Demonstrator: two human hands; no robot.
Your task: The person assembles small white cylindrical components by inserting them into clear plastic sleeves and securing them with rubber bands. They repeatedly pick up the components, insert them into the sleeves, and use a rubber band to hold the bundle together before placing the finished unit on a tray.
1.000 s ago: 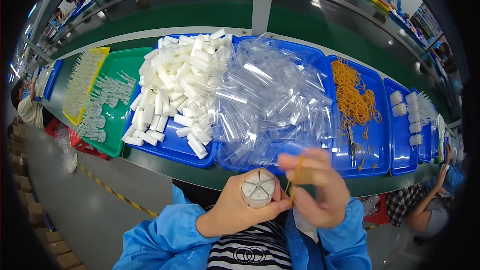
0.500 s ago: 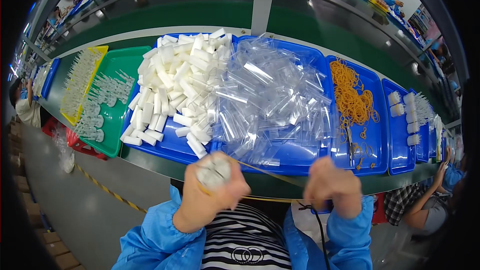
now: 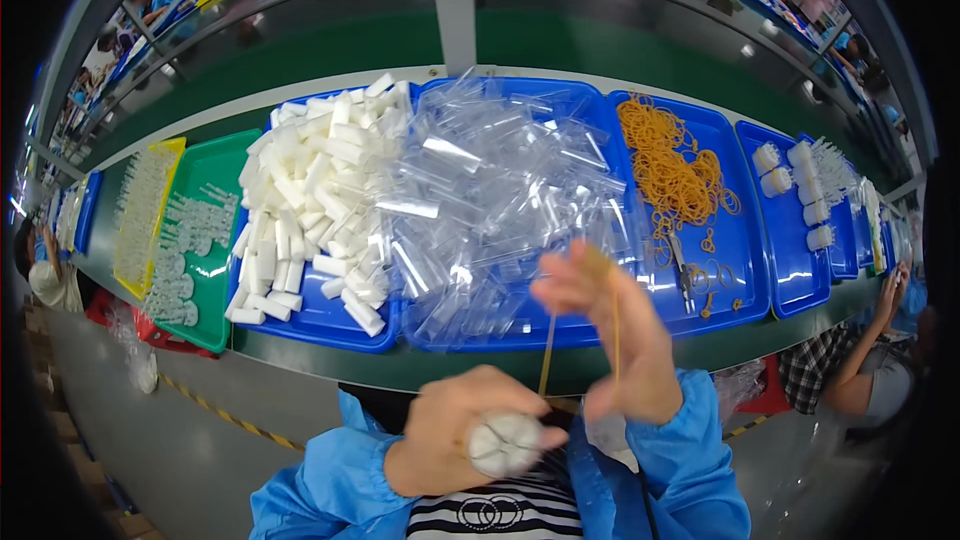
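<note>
My left hand (image 3: 440,430) is closed round a bundle of white cylinders (image 3: 504,444), held end up just in front of my striped shirt. The pieces' round ends press together, with dark gaps between them. An orange rubber band (image 3: 548,355) stretches from the bundle up to my right hand (image 3: 635,345). It is hooked over the raised fingers of that hand, which are partly spread and blurred. Beyond my hands, white foam-like cylinders (image 3: 325,180) lie heaped in a blue tray. Clear plastic sleeves (image 3: 500,195) fill the tray beside them.
Orange rubber bands (image 3: 665,160) and tweezers-like scissors (image 3: 682,275) lie in a blue tray at right. White bundles (image 3: 808,190) stand farther right. Small clear parts (image 3: 200,225) sit in a green tray (image 3: 222,165) at left. People sit at both ends of the bench.
My left hand has moved down and right with the bundle. My right hand has risen, and its fingers have opened out, stretching the rubber band upward. The view has shifted.
</note>
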